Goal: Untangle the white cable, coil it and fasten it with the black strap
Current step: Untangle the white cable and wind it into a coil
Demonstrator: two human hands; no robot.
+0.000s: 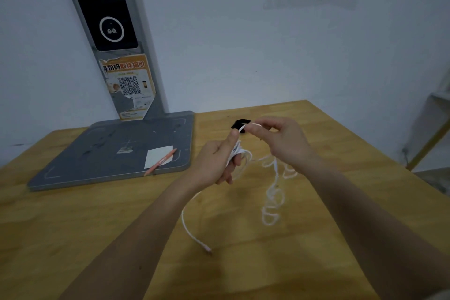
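This looks like a plain workroom or parcel pick-up corner rather than a home. A bare wooden tabletop point(316, 238) stands against an undecorated white wall point(267, 44). On it sits a grey scanner stand point(117, 151) with a dark screen point(102, 5) on its post and a worn orange sticker point(129, 85) bearing a QR code. A pencil point(160, 162) and a slip of paper point(155, 157) lie on its base.
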